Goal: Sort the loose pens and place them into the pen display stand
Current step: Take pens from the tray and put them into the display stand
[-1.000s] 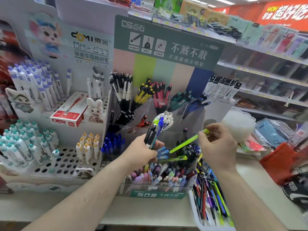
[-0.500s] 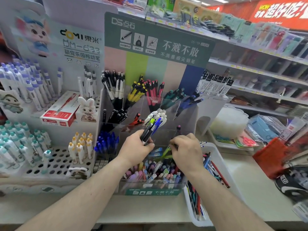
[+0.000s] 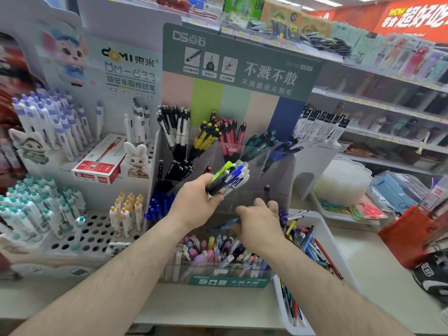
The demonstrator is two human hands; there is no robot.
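My left hand grips a bundle of pens, black, blue, white and one lime green, tips pointing up and right, in front of the clear acrylic pen display stand. My right hand is down in a middle compartment of the stand, fingers curled; a blue pen pokes out to its left, and its grip on it is not plain. The stand's upper compartments hold black-white, yellow, red, teal and blue pens. The front row holds pastel pens.
A white tray of loose mixed pens lies right of the stand. A white pegboard display with purple, teal and yellow pens and a red box stands to the left. Store shelves run behind; a red bag sits at the right.
The lime green pen went from my right hand into the left hand's bundle. My right hand dropped from mid-air into the stand's middle compartment. The view shifted left.
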